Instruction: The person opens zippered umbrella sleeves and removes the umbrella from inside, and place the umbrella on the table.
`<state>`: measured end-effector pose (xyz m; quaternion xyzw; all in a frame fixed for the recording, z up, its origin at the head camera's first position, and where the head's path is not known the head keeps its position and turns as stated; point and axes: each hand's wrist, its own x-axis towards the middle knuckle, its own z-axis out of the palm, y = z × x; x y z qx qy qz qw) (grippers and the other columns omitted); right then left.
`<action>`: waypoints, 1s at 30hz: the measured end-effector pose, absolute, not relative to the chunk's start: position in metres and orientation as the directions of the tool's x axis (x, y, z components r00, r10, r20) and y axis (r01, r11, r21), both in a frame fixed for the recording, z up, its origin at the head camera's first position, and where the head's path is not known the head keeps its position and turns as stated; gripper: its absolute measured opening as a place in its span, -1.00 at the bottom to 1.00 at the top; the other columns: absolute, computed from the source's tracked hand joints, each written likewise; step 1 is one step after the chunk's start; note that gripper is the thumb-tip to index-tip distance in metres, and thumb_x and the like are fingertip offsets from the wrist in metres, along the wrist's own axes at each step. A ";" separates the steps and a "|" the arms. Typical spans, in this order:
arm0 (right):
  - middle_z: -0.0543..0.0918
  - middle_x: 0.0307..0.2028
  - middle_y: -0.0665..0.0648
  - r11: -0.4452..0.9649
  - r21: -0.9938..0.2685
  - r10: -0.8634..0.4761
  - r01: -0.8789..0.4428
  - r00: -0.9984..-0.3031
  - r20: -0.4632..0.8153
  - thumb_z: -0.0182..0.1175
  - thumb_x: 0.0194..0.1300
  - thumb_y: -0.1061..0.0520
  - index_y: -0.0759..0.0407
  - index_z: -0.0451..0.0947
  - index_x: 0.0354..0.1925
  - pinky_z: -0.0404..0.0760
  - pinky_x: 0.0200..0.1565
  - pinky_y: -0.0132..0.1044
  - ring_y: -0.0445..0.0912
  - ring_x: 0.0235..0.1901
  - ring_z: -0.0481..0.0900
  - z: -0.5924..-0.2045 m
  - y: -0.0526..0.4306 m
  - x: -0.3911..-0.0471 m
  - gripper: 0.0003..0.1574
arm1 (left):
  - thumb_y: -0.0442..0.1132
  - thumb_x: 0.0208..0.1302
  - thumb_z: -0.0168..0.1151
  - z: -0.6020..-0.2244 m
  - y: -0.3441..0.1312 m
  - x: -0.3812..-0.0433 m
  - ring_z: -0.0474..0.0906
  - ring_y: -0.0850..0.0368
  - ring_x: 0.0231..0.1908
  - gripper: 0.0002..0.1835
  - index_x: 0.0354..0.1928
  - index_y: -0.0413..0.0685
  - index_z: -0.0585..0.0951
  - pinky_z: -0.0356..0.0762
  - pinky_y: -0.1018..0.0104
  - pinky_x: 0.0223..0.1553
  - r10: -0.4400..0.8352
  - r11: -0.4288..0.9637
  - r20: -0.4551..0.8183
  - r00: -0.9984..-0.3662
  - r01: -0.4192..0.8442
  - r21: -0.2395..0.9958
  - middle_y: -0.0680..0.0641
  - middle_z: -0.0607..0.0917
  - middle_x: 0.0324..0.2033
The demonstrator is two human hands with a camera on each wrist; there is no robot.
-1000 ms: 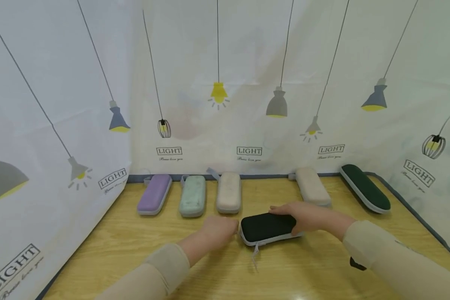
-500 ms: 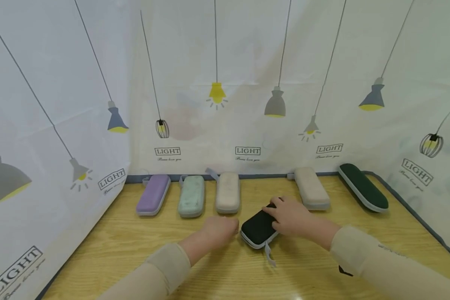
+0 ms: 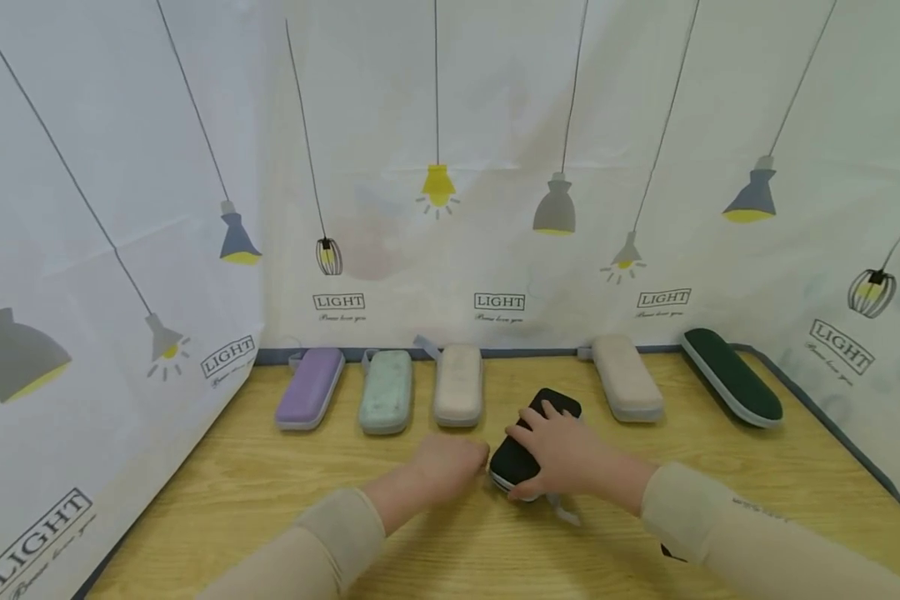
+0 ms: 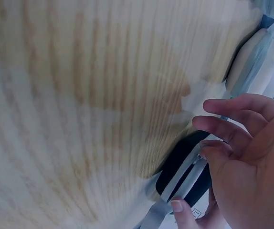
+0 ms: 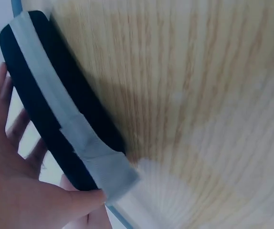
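A black zip case (image 3: 513, 460) with a grey zip band lies on the wooden table, slanted away from me. Across its top and side my right hand (image 3: 570, 454) grips it, with the thumb at the near end. My left hand (image 3: 446, 471) is at the case's near left end. In the left wrist view, its thumb and index finger pinch a small zip pull (image 4: 200, 156), while the other fingers stand off. A dark gap shows between the grey zip bands beside the pull. The grey strap (image 5: 110, 174) hangs from the near end in the right wrist view.
Along the back of the table (image 3: 307, 533) lie a purple case (image 3: 309, 389), a mint case (image 3: 386, 392), a cream case (image 3: 459, 386), a beige case (image 3: 627, 379) and a dark green case (image 3: 733, 377). A lamp-printed cloth (image 3: 390, 125) stands behind and beside them.
My right hand has turned the black case from lying crosswise to pointing away from me. The left hand has stayed at its near left end, shifting only slightly.
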<state>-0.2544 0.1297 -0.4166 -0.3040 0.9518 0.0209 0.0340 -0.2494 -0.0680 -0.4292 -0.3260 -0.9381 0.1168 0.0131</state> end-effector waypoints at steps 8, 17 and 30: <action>0.07 0.31 0.14 0.730 -0.156 -0.682 -0.665 -0.724 -0.106 0.12 -0.10 -0.51 -0.14 0.20 0.28 0.02 0.16 0.18 0.25 0.29 -0.12 -0.413 0.145 -0.255 0.03 | 0.01 0.26 0.04 -0.429 -0.065 -0.254 0.47 0.22 -0.58 -0.86 -0.34 0.16 0.47 0.37 0.24 -0.68 0.624 0.749 -0.053 -0.780 0.616 -0.244 0.14 0.54 -0.55; 0.00 0.35 0.01 0.646 -0.268 -0.760 -0.715 -0.633 -0.144 0.13 -0.04 -0.45 -0.25 0.15 0.29 -0.11 0.17 0.23 0.07 0.33 -0.23 -0.414 0.158 -0.257 -0.05 | 0.03 0.24 0.06 -0.433 -0.054 -0.257 0.48 0.21 -0.59 -0.83 -0.29 0.15 0.48 0.40 0.25 -0.66 0.628 0.730 -0.076 -0.774 0.621 -0.286 0.12 0.55 -0.57; 0.04 0.27 0.41 0.875 -0.267 -0.412 -0.403 -0.911 0.026 0.30 -0.12 -0.33 0.08 0.40 0.05 0.26 0.02 0.21 0.30 0.24 -0.01 -0.415 0.114 -0.237 -0.15 | -0.02 0.28 0.03 -0.430 -0.051 -0.255 0.49 0.24 -0.53 -0.88 -0.36 0.18 0.46 0.44 0.29 -0.60 0.639 0.735 -0.079 -0.765 0.638 -0.228 0.14 0.53 -0.54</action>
